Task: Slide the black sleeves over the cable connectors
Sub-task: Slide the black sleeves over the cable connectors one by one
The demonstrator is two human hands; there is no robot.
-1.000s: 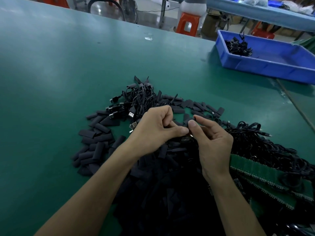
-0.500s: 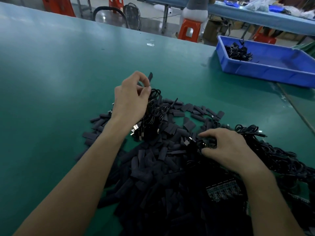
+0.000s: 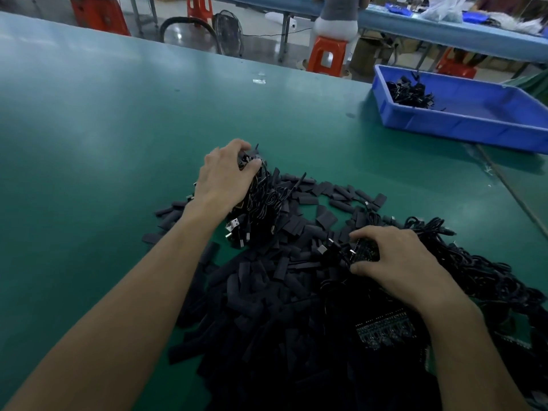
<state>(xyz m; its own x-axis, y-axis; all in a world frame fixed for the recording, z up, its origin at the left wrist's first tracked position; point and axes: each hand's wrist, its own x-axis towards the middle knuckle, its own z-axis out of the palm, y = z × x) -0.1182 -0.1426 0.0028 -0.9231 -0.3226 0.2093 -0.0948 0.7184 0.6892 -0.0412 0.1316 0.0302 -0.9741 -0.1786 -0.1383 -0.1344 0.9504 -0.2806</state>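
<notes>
sleeves (image 3: pixel 267 292) between left hand (image 3: pixel 224 176), right hand (image 3: pixel 397 259)

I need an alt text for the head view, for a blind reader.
A person's left hand grips a bundle of black cables while the right hand holds a small circuit board amid loose black sleeves on a green table.

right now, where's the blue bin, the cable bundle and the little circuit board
blue bin (image 3: pixel 462 127), head view, on its near outer wall
cable bundle (image 3: pixel 261 200), head view, on the coiled cables below the left hand (image 3: pixel 222 173)
small circuit board (image 3: pixel 366 251), head view, on its face showing under the right hand (image 3: pixel 400 265)
</notes>
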